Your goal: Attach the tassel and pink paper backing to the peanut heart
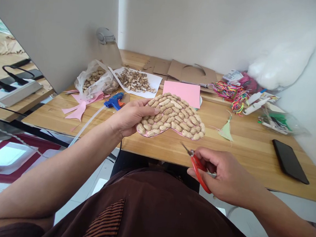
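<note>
My left hand (pixel 134 116) grips the left end of an arched piece covered in peanut shells (pixel 176 116), thumb on top. A thin pink edge shows along its lower rim, which has a notch in the middle. It is held up above the table's front edge. In my right hand (pixel 219 171) is a pair of red-handled scissors (pixel 197 169), fingers wrapped round the handles. The blades point up and left, just below the shell piece and apart from it. Whatever lies under the shells is mostly hidden.
Behind lie a blue glue gun (pixel 113 100), pink paper scraps (pixel 79 107), a bag of peanuts (pixel 95 79), shells on white paper (pixel 136 81), a pink sheet (pixel 182 93) and cardboard (pixel 191 73). To the right are colourful cords (pixel 233 93), a pale green tassel (pixel 226 131) and a black phone (pixel 290 161).
</note>
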The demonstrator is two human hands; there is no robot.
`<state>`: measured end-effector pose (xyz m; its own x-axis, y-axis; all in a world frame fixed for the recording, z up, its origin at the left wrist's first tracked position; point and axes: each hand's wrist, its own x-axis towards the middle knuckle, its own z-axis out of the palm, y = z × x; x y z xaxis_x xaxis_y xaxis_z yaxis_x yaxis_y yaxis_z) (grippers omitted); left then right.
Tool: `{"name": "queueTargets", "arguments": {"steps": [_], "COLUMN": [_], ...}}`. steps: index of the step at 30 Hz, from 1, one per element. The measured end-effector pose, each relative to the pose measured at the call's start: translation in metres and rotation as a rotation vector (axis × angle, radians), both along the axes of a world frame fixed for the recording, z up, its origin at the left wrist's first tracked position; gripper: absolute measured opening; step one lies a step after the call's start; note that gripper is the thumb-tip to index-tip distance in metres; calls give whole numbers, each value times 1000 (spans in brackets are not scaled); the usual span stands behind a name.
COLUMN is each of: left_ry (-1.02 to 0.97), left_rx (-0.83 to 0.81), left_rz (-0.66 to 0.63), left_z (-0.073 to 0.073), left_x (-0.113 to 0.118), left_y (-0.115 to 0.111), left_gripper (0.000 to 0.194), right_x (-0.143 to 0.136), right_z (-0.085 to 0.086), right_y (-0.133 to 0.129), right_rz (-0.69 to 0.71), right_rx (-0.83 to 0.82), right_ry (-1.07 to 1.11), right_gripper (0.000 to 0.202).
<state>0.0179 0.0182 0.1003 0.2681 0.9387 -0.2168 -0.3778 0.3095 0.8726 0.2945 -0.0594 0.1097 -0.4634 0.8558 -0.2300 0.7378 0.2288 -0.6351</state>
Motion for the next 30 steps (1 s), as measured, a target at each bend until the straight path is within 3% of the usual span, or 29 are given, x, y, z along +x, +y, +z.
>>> {"name": "queueTargets", "arguments": {"steps": [6,9,20,30], "left_ry": [-78,-137,-143,-104], "left_rx": [-37,-65,-81,21], "left_rz": [136,160,162,180], "left_z": [-13,-17,-14,-18], "left_x": [10,20,37,44], "left_y": [-1,-5,-20,-25], "left_gripper": [33,31,27,49], "right_x": [-10,-18,-25,-26], "right_z": [-6,-13,-21,-24], "right_y": [10,21,37,39], "right_rz": [-157,-222,-367,-414], "right_rx": [956,1184,1223,1184], "right_ry": [100,89,-58,-45], "right_gripper": [19,24,10,7]}}
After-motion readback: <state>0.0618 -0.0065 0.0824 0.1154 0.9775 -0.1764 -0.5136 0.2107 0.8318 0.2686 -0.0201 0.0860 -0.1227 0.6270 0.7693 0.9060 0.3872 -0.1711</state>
